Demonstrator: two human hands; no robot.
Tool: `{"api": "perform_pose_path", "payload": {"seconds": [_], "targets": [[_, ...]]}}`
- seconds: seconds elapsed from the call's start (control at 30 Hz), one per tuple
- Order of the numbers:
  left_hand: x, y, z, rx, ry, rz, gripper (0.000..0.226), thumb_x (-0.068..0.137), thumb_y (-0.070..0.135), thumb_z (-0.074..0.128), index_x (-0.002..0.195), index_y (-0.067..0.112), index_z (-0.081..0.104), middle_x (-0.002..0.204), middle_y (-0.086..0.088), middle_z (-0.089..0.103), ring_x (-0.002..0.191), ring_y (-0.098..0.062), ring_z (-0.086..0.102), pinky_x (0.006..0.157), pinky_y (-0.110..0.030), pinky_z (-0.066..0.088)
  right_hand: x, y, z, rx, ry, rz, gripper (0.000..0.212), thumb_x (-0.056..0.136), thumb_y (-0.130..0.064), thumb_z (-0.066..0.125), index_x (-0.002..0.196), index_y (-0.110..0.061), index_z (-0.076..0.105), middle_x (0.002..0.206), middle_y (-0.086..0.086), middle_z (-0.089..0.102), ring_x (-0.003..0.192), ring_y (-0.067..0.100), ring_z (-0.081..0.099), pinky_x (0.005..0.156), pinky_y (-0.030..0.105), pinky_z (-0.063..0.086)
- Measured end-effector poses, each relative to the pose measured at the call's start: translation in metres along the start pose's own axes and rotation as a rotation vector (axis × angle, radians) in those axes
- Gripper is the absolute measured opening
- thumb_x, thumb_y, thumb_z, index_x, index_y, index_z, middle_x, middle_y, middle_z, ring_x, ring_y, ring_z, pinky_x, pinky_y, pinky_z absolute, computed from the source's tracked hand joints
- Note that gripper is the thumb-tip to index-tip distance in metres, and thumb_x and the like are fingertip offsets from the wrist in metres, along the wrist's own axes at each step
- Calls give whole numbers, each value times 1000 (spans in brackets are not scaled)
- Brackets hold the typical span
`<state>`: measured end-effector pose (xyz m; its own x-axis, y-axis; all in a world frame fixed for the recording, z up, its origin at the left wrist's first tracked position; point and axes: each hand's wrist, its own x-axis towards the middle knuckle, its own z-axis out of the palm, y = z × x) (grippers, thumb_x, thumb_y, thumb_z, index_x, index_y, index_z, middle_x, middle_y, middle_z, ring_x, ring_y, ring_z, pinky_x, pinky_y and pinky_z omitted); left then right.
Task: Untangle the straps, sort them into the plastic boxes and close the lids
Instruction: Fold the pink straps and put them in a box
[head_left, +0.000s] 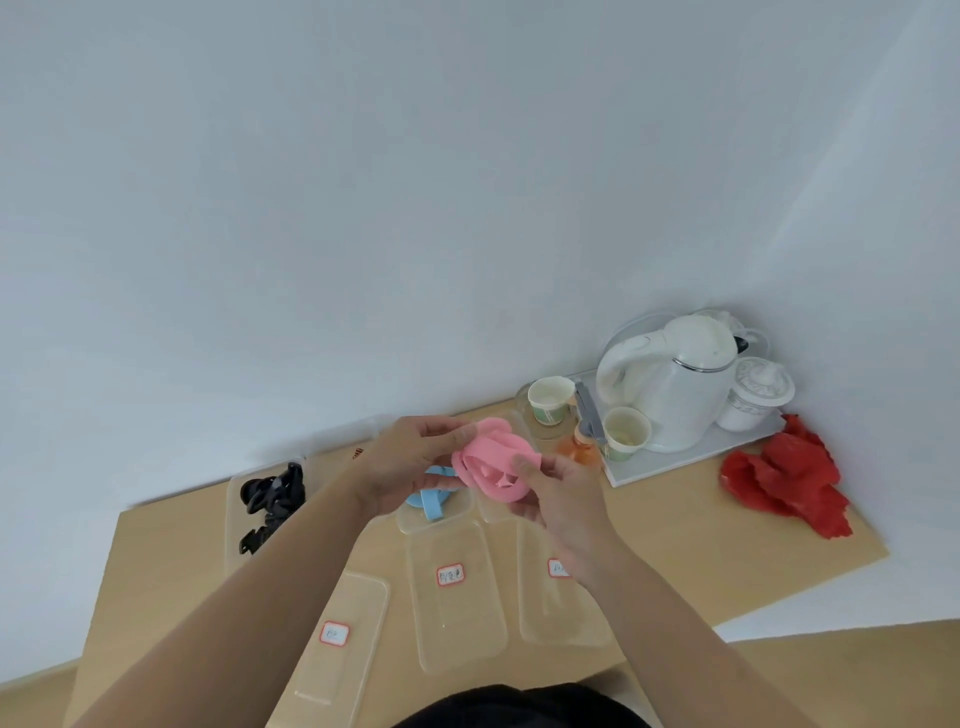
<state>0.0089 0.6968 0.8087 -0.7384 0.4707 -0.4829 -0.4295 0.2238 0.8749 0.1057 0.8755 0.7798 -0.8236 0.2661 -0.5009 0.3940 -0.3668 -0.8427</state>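
Both hands hold a bundle of pink straps above the table. My left hand grips its left side, and my right hand pinches its right side. Below them, a blue strap lies in a clear plastic box. Black straps fill another clear box at the left. A third box is mostly hidden under the pink bundle. Three clear lids with red-edged labels lie nearer to me: left lid, middle lid, right lid.
A white tray at the back right carries a white kettle, two paper cups, a lidded white cup and a small orange bottle. A crumpled red cloth lies by the wall corner. The table is light wood.
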Motion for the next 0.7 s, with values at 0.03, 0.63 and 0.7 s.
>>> {"api": "perform_pose_path", "payload": {"seconds": [0.03, 0.63, 0.7], "targets": [[6, -2, 2, 18, 10, 2, 26, 96, 26, 68, 115, 9, 75, 115, -19, 74, 105, -35, 72, 93, -48, 59, 3, 3, -1, 13, 2, 8, 10, 94, -17, 71, 97, -7, 72, 98, 12, 75, 79, 18, 72, 68, 29, 59], [144, -49, 27, 758, 294, 17, 12, 89, 28, 74, 93, 17, 71, 93, 5, 69, 87, -14, 65, 74, -27, 52, 92, 42, -21, -782, -70, 119, 25, 93, -30, 58, 93, -5, 63, 73, 7, 68, 58, 21, 65, 57, 36, 52], [145, -61, 30, 883, 340, 110, 14, 88, 29, 73, 93, 16, 72, 93, 3, 69, 86, -19, 63, 75, -34, 53, 92, 52, -27, -1179, 18, -315, 22, 92, -30, 58, 102, -11, 64, 88, 2, 63, 77, 20, 60, 63, 36, 49]]}}
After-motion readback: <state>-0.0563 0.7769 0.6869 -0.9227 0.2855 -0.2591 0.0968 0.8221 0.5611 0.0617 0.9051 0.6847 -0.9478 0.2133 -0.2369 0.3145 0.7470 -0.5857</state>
